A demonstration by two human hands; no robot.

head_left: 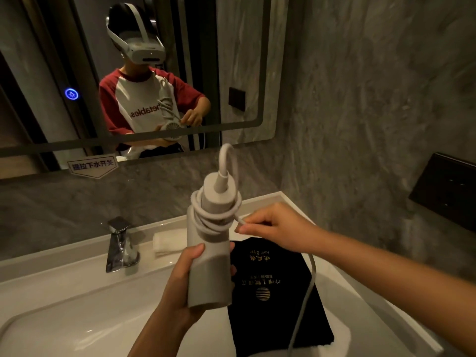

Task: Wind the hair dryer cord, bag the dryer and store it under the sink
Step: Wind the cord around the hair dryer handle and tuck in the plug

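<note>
A pale grey hair dryer (209,276) stands upright above the sink, gripped around its lower body by my left hand (180,284). Its white cord (219,215) is coiled in several turns around the upper part and arches out of the top. My right hand (268,225) pinches the cord just right of the coils. The loose remainder of the cord (306,300) hangs down past my right forearm and out of view at the bottom. A black storage bag (278,300) with gold print lies flat on the counter under the dryer.
A white sink basin (77,318) fills the lower left, with a chrome faucet (121,246) behind it. A folded white towel (168,242) lies by the back wall. A mirror (128,73) hangs above; a black wall panel (445,189) sits at right.
</note>
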